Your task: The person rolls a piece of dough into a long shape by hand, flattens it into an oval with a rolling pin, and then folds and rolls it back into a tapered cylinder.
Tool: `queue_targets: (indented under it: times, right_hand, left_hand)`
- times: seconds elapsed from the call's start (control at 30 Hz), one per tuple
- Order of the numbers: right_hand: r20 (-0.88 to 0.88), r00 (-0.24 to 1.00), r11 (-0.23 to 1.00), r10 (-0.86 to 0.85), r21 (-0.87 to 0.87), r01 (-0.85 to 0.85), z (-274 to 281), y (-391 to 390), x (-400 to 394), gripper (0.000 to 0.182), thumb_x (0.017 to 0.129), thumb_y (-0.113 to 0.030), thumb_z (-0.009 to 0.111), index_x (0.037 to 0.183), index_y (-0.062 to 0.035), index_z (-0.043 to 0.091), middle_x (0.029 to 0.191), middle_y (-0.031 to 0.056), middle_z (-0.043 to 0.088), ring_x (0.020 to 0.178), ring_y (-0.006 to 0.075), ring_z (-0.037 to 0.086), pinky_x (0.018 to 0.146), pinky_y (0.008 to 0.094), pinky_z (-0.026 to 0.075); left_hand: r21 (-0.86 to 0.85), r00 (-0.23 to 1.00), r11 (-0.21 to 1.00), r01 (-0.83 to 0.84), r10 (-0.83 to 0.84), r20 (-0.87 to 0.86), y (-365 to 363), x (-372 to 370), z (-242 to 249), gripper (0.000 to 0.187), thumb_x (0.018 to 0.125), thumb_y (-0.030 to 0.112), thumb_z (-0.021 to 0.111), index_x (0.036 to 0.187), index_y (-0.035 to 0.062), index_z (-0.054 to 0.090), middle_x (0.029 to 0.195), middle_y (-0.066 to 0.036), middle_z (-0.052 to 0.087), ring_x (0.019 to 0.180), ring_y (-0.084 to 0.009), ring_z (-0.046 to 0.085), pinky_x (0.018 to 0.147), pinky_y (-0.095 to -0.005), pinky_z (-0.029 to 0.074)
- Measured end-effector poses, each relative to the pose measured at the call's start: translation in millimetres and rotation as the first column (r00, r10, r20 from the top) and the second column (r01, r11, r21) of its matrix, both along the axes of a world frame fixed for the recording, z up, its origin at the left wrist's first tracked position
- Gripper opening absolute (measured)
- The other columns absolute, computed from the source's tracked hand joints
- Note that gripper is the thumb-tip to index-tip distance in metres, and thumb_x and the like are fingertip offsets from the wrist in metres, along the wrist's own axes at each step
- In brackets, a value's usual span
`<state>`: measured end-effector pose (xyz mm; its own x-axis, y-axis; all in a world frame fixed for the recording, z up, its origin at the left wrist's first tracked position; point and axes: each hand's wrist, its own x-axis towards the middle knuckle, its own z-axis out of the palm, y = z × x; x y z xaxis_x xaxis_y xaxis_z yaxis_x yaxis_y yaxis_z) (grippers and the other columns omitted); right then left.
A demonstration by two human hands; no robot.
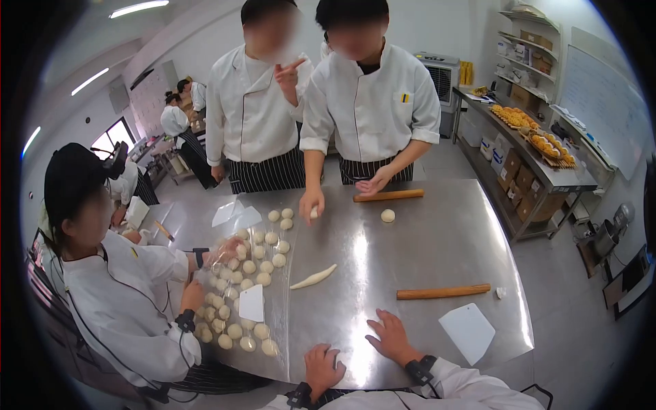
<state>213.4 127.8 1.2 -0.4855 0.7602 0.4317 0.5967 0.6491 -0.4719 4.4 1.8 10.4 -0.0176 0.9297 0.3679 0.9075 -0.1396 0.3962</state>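
My left hand (324, 369) rests at the near edge of the steel table (369, 273), its fingers curled inward. A small pale patch shows by its fingertips, too hidden to name. To its right, my right hand (391, 336) lies on the tabletop with fingers spread and nothing in it. Beyond my hands are a tapered strip of dough (314, 277) and a wooden rolling pin (444, 292). A white dough scraper (467, 333) lies right of my right hand, and a small white lump (501, 293) sits by the pin's end.
Many dough balls (264, 279) lie at left, partly under clear plastic, with a white scraper (251, 303) on top. A co-worker's hands (193, 295) reach there. Across stand two people; one's hand (313, 207) holds dough near another rolling pin (389, 195) and a dough ball (388, 216).
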Motion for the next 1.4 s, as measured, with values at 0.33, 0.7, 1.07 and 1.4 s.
queue_targets:
  times: [0.33, 0.7, 1.07, 1.4]
  right_hand:
    - [-0.147, 0.989, 0.993, 0.019, -0.113, -0.036, -8.5, -1.5, 3.8, 0.013, 0.086, -0.011, 0.063, 0.097, -0.0096, 0.07, 0.112, 0.0074, 0.063, 0.113, 0.0281, 0.056, 0.097, 0.0396, 0.043]
    - [-0.048, 0.965, 0.926, 0.26, -0.27, -0.263, 108.8, 63.6, -32.9, 0.078, 0.085, -0.034, 0.066, 0.148, -0.005, 0.03, 0.118, 0.0194, 0.059, 0.101, 0.0369, 0.061, 0.086, 0.0451, 0.049]
    - [-0.536, 0.844, 0.963, 0.009, 0.232, 0.137, 421.4, 290.0, -70.5, 0.078, 0.077, -0.016, 0.055, 0.133, 0.0267, 0.021, 0.081, 0.0301, 0.061, 0.074, 0.0449, 0.062, 0.07, 0.0487, 0.052]
    - [-0.561, 0.821, 0.939, -0.11, 0.212, 0.271, 398.6, 388.8, -70.4, 0.075, 0.073, -0.014, 0.054, 0.13, 0.0259, 0.023, 0.091, 0.039, 0.06, 0.086, 0.0486, 0.063, 0.082, 0.0502, 0.051]
  left_hand:
    - [0.023, 0.998, 1.0, 0.016, -0.017, 0.057, -1.4, -2.0, -4.8, 0.031, 0.068, 0.02, 0.067, 0.098, 0.0082, 0.065, 0.11, -0.014, 0.057, 0.108, -0.0347, 0.053, 0.094, -0.0487, 0.038]
    - [0.119, 0.945, 0.987, 0.105, -0.136, 0.298, 49.3, 24.1, 16.4, 0.062, 0.073, 0.017, 0.071, 0.127, -0.0016, 0.047, 0.127, -0.029, 0.044, 0.118, -0.0446, 0.044, 0.1, -0.0534, 0.037]
    - [-0.095, 0.886, 0.881, 0.463, -0.455, 0.089, 78.2, 30.9, 4.3, 0.038, 0.079, 0.031, 0.068, 0.106, 0.0053, 0.064, 0.113, -0.015, 0.061, 0.115, -0.0381, 0.053, 0.102, -0.0557, 0.036]
    - [-0.222, 0.888, 0.862, 0.456, -0.425, 0.172, 75.1, 30.9, 8.0, 0.052, 0.077, 0.044, 0.071, 0.113, 0.0064, 0.064, 0.12, -0.012, 0.06, 0.12, -0.0352, 0.051, 0.105, -0.0574, 0.033]
